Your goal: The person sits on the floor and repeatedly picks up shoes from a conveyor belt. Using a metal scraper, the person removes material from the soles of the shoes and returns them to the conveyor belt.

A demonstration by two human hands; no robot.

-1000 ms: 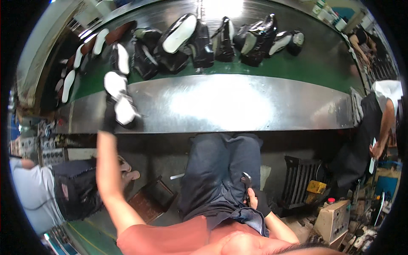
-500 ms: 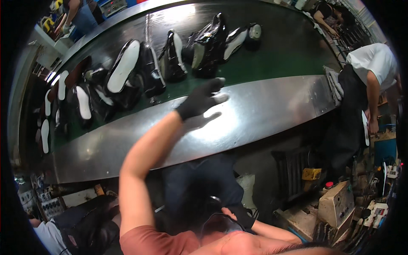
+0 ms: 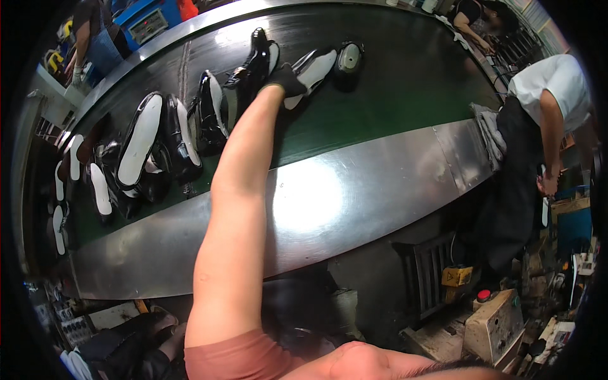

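Shoe [image 3: 318,68]: black, pale sole turned up, lying on the green belt [image 3: 405,104], immediately to the right of the left hand [image 3: 285,80].
Sole's long axis: slanted, near end toward the person and leftward, far end away and rightward; the hand overlaps the left edge, close to the near end.
Left hand: dark-gloved and apparently touching the shoe; whether its fingers are clamped on it or simply laid against it, I cannot tell.
Nearer arm: the left, stretched out over the metal ledge [image 3: 373,196]; the right hand is out of view.
Left neighbour: glossy shoe [image 3: 255,58], just beside the hand and crowding that side.
Right neighbour: round-ended shoe [image 3: 349,60], near the far end of the slanted sole.
Row leftward: narrow black shoe [image 3: 214,104], then a large pale-soled shoe [image 3: 140,140], well apart from the hand.
Ledge's right end: grey rags [image 3: 487,136], with a co-worker in a white top [image 3: 550,88] standing beyond.
Below the ledge: yellow box [image 3: 457,276] and a control box [image 3: 494,326] with a red button.
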